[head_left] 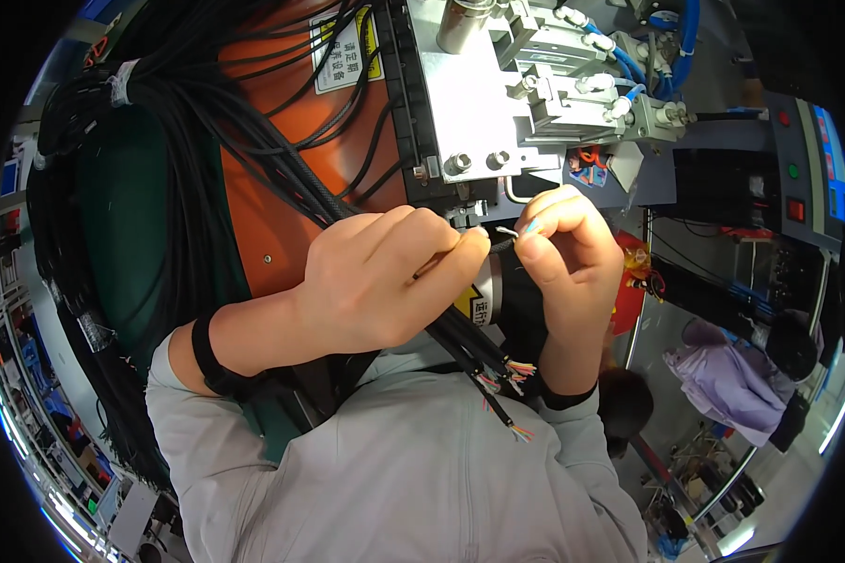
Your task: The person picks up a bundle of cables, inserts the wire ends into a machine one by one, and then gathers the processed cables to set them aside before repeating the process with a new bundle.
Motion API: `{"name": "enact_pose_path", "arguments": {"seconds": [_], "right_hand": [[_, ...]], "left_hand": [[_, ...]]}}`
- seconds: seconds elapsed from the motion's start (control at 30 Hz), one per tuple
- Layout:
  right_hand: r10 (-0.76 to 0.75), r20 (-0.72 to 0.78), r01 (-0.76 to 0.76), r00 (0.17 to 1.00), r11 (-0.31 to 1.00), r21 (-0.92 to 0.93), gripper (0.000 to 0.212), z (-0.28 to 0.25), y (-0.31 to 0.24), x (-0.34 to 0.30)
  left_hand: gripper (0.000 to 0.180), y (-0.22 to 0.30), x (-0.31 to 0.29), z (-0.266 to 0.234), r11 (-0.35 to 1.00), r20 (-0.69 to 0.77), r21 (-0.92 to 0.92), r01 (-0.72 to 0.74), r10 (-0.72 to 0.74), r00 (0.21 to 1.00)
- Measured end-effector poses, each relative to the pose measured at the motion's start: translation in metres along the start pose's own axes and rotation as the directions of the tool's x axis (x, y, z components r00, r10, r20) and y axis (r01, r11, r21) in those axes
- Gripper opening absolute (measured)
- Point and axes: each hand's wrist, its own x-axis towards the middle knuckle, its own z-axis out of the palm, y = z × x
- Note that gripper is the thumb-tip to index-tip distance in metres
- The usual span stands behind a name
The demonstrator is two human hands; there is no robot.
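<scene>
My right hand (577, 253) pinches a thin wire (506, 231) between thumb and forefinger. The wire's pale end points toward my left hand, and a bit of blue shows at the fingertips. My left hand (376, 277) is closed just across from it, thumb against forefinger; whatever lies between those fingers is hidden. Both hands are close under the front of a metal machine fixture (467, 211). Below my left hand hangs a bundle of black cables (460, 345), their stripped ends fanning out into several thin coloured wires (519, 373).
A thick mass of black cables (183, 122) drapes over an orange panel (277, 211) at left. Ahead stands a metal plate (465, 94) with bolts, pneumatic cylinders and blue hoses (690, 47). A control panel with buttons (793, 171) and a lilac garment (728, 375) are at right.
</scene>
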Motion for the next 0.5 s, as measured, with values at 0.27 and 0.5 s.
{"name": "enact_pose_path", "arguments": {"seconds": [0.27,0.5], "right_hand": [[0.183,0.005,-0.182,0.983,0.975,0.124,0.008,-0.002,0.017,-0.005],[-0.048,0.041,0.062,0.998,0.861,-0.504,0.005,0.002,0.025,-0.002]], "left_hand": [[0.035,0.003,-0.003,0.005,0.999,0.111,0.048,0.015,-0.021,0.994],[0.04,0.007,-0.006,0.006,0.989,0.322,0.144,0.023,-0.069,0.944]]}}
